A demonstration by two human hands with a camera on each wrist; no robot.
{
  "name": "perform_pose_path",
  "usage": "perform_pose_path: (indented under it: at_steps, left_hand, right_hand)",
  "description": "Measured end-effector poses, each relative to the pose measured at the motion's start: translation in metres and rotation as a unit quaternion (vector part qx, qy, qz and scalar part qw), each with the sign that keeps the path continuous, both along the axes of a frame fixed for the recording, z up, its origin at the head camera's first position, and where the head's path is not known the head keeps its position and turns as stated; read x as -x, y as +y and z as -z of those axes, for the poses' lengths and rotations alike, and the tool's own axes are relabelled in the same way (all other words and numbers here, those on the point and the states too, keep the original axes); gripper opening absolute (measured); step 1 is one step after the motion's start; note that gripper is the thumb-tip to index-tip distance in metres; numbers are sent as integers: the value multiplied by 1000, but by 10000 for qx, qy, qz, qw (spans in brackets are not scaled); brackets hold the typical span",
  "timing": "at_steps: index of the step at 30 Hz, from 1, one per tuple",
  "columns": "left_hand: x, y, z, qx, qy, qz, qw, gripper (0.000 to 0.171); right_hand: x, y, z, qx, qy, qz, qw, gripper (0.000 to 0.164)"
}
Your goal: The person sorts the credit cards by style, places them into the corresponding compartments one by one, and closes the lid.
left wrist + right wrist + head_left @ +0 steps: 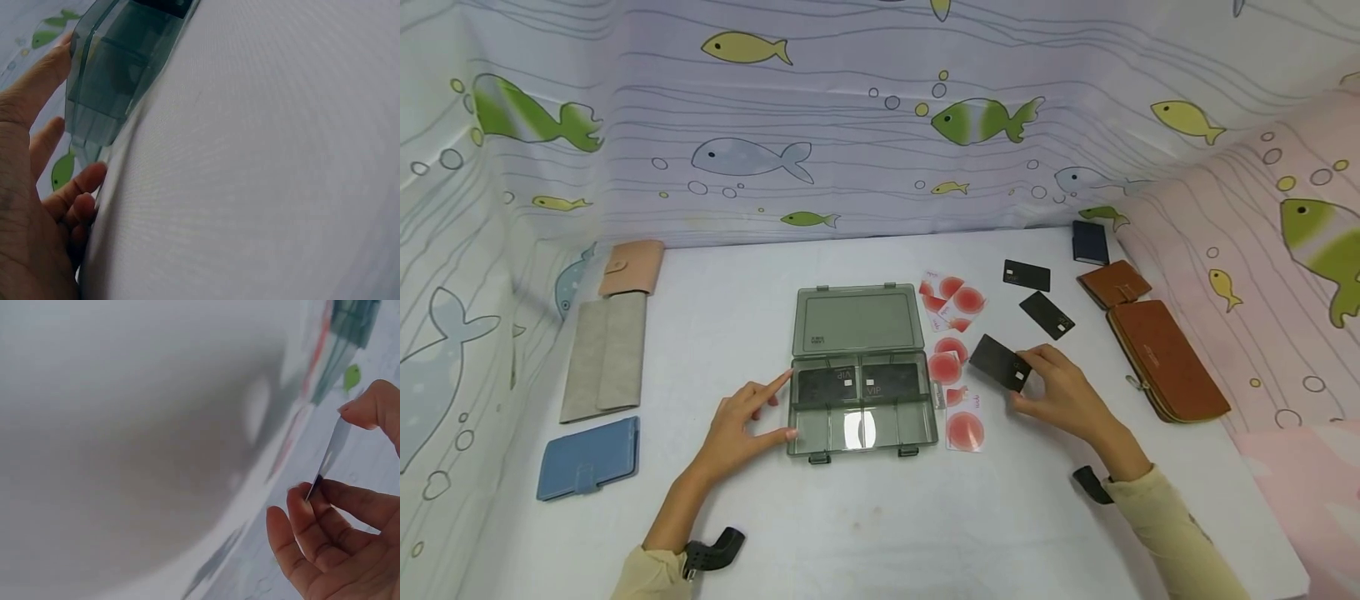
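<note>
In the head view my right hand (1063,392) pinches a black card (998,362) by its right end, thumb on one edge and fingers on the other. The right wrist view shows this card (330,453) nearly edge-on, raised off the table. My left hand (747,425) touches the left side of a clear grey-green plastic box (857,321) with index finger and thumb held fairly straight. The box lies with its lid folded back. Two black VIP cards, the left card (820,385) and the right card (891,392), lie in its upper compartments.
Red-and-white cards (964,431) lie in a column along the box's right side. Two more black cards (1047,315) lie beyond my right hand. At right are a brown wallet (1168,358) and smaller cases; at left, a grey wallet (602,358), a tan case and a blue wallet (587,458).
</note>
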State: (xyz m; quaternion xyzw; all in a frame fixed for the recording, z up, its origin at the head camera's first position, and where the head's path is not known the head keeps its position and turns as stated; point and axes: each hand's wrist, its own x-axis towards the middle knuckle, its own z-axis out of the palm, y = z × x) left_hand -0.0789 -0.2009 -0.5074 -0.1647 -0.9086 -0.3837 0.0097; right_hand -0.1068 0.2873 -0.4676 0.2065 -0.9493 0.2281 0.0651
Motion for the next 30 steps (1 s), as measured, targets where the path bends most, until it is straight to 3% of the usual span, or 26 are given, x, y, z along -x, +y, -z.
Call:
perform_pose_path:
  at_steps: [4,11,22,25,30]
  left_hand:
    - [0,-1,0,-14,-6,-2,10000,87]
    - [1,-1,1,94,4,-13,10000,87]
    - [1,-2,3,66,-67,-24,10000,86]
    - [1,-2,3,67,-68,-27,10000,86]
    - [1,-2,3,60,-44,-31,10000,86]
  right_hand:
    - [8,-25,-10,100,-101,-270,9995,58]
    - [17,-65,-19,132,380,-1012,9941,60]
    - [28,-110,-20,-446,1055,-2164,9696,51]
    - [30,-114,-21,-601,1042,-2330,9650,49]
    - [33,-119,-25,-796,807,-2315,9662,46]
